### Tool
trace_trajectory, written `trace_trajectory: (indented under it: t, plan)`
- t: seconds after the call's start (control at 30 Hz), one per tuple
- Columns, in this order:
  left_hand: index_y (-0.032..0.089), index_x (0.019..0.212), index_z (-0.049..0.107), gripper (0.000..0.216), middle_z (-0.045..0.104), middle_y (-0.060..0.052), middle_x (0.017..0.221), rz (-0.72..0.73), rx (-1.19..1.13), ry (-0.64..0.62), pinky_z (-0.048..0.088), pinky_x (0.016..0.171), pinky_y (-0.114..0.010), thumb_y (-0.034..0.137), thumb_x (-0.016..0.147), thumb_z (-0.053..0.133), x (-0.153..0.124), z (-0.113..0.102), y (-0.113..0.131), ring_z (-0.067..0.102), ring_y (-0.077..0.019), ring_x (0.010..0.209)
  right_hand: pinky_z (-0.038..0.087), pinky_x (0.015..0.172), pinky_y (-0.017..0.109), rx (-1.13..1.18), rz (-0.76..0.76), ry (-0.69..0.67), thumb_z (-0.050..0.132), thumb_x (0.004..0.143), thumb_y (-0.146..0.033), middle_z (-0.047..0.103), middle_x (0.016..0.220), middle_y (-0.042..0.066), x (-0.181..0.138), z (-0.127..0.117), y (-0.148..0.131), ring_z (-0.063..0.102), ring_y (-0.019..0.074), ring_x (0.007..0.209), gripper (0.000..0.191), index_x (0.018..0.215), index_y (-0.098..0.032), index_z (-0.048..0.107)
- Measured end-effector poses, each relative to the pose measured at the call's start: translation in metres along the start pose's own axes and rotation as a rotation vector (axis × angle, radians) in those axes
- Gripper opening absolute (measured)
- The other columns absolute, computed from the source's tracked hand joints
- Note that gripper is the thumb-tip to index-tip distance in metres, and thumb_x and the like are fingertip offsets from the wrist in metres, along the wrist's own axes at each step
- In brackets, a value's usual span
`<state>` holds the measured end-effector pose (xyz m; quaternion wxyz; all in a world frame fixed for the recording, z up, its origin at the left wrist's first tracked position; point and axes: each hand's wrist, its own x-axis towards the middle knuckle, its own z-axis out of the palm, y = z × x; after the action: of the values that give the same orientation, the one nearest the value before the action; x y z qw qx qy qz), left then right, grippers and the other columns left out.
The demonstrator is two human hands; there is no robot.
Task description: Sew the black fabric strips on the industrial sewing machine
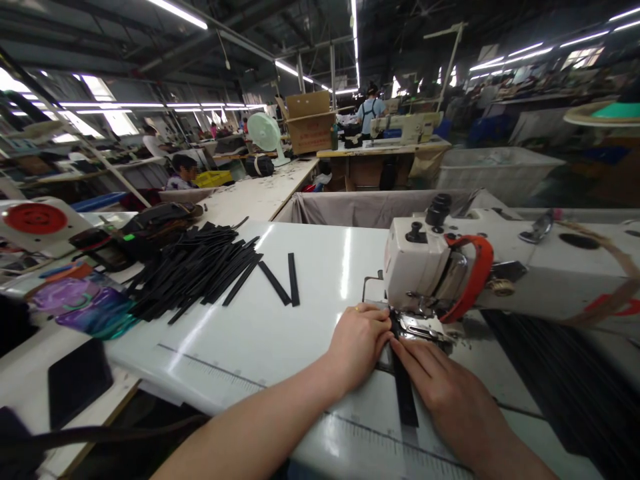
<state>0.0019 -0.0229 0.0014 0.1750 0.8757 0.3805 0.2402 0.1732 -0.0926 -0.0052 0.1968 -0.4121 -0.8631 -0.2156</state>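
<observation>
A sewing machine (417, 267) with a white head stands at the right. Under its needle area lies a black fabric strip (404, 393), whose tail hangs toward me over the table. My left hand (361, 337) is closed, fingers bent and pressed together on the strip's upper end beside the presser foot (417, 329). My right hand (443, 383) lies along the strip's right side, its fingers together and fingertips pinching the strip near the left fingertips. The fingers hide part of the strip there. Two loose black strips (293, 280) rest on the white table further left.
A heap of black strips (200, 270) covers the table's left part. Beside it are a purple and teal pouch (93, 303) and a dark phone-like slab (80, 380). Long black material (565, 393) lies right of the machine. A ruler scale (215, 367) marks the front edge. Co-workers sit further back.
</observation>
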Motion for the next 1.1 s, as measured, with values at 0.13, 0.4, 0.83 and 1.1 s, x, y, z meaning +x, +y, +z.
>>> trace_trajectory:
  t: [0.13, 0.4, 0.83, 1.1]
  plan:
    - [0.016, 0.081, 0.067, 0.017, 0.071, -0.004, 0.104, -0.020, 0.001, 0.015, 0.047, 0.096, -0.035, 0.018, 0.093, 0.056, 0.002, 0.001, 0.003, 0.060, -0.0220, 0.103, 0.057, 0.079, 0.032, 0.005, -0.044, 0.070, 0.033, 0.084, 0.000, 0.068, 0.106, 0.013, -0.002, -0.001, 0.002, 0.065, 0.0206, 0.095, 0.041, 0.112, -0.009, 0.062]
    - [0.016, 0.084, 0.067, 0.015, 0.070, -0.004, 0.108, -0.048, 0.050, -0.016, 0.047, 0.091, -0.036, 0.018, 0.093, 0.055, 0.004, 0.000, 0.007, 0.059, -0.0224, 0.103, 0.057, 0.078, 0.031, 0.026, -0.026, 0.066, 0.031, 0.086, 0.001, 0.069, 0.103, 0.012, -0.001, 0.001, 0.003, 0.066, 0.0208, 0.094, 0.042, 0.110, -0.007, 0.063]
    - [0.017, 0.081, 0.069, 0.017, 0.071, -0.004, 0.103, -0.014, 0.046, 0.055, 0.048, 0.088, -0.038, 0.015, 0.091, 0.056, 0.001, 0.007, 0.004, 0.060, -0.0237, 0.100, 0.057, 0.080, 0.036, 0.151, 0.062, 0.000, 0.040, 0.087, -0.002, 0.066, 0.102, 0.010, -0.001, 0.005, 0.007, 0.063, 0.0219, 0.093, 0.036, 0.116, -0.010, 0.061]
    - [0.017, 0.078, 0.070, 0.018, 0.071, -0.004, 0.103, 0.046, -0.025, 0.084, 0.050, 0.091, -0.036, 0.013, 0.091, 0.056, 0.001, 0.008, -0.001, 0.059, -0.0215, 0.097, 0.054, 0.079, 0.036, 0.287, 0.073, 0.044, 0.039, 0.085, -0.001, 0.065, 0.093, 0.006, -0.003, 0.004, 0.015, 0.062, 0.0205, 0.088, 0.034, 0.104, -0.016, 0.063]
